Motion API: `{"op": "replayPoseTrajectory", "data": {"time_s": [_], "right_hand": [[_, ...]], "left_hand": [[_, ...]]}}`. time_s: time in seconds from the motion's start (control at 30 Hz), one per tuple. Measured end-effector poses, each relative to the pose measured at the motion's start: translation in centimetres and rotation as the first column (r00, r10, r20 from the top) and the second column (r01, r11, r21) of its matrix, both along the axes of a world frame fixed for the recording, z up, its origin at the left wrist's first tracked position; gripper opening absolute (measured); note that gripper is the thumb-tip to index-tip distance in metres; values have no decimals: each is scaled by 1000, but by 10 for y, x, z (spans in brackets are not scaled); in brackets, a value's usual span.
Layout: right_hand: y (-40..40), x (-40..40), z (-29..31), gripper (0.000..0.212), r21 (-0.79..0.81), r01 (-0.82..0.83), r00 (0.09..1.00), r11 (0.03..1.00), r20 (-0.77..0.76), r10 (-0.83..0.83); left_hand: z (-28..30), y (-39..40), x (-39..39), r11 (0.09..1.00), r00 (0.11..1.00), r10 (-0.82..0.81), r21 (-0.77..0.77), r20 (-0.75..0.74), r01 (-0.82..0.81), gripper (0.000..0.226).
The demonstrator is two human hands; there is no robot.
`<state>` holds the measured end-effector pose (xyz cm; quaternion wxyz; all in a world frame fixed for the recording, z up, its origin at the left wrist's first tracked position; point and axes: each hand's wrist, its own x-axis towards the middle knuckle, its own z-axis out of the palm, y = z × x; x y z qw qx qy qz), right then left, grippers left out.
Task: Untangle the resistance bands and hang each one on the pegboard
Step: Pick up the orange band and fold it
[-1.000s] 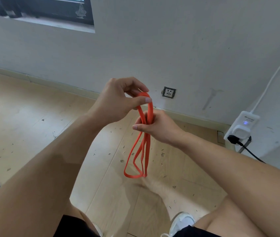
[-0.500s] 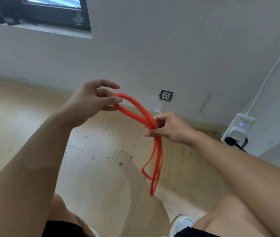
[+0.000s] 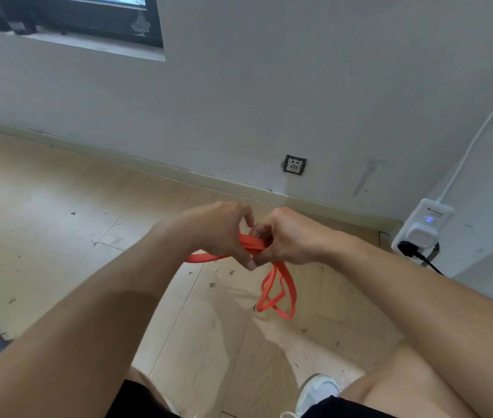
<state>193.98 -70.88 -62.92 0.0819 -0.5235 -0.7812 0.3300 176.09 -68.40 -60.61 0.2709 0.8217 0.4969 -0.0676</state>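
1. Half a second ago the two hands were apart, with the orange band stretched slantwise between them; now the left hand (image 3: 221, 233) and the right hand (image 3: 287, 236) have come together, knuckles almost touching, in front of the person's body above the wooden floor (image 3: 58, 206).
2. The band (image 3: 278, 294) is bunched where the hands meet. Both hands are curled round that gathered part, the left thumb pressing down on it and the right fingers folded over it.
3. One short end sticks out to the left under the left hand. The rest hangs under the right hand in several loops that cross each other, not touching the floor.
4. My reading: the stretch was let go so the fingers can pick at a crossing, so the untangling is still under way and the band is not yet one clean loop.
5. No pegboard is in view, only the wall (image 3: 299, 86) with a socket (image 3: 294, 165) and a plug adapter (image 3: 424, 227) near the right corner, so hanging looks some way off.
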Motion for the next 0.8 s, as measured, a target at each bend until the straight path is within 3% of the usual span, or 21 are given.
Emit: {"op": "replayPoseTrajectory", "data": {"time_s": [0.07, 0.13, 0.27, 0.43, 0.8], "right_hand": [[0, 0, 1, 18, -21, -7, 1000, 1000, 5, 7], [-1, 2, 1, 17, -66, -6, 1000, 998, -28, 4], [0, 0, 3, 16, -122, 8, 995, 993, -98, -20], [2, -5, -2, 34, -95, 66, 993, 993, -91, -74], [-1, -8, -6, 22, -95, 14, 994, 995, -110, -25]], "left_hand": [[-2, -1, 0, 992, 1000, 4, -129, 16, -2, 56], [-1, 0, 0, 987, 1000, -6, -163, 11, 8, 40], [7, 1, -1, 993, 999, 23, -112, -24, -25, 41], [11, 0, -4, 996, 994, -6, -94, -109, -4, 46], [9, 6, -12, 998, 998, -21, -56, -59, 18, 36]]}}
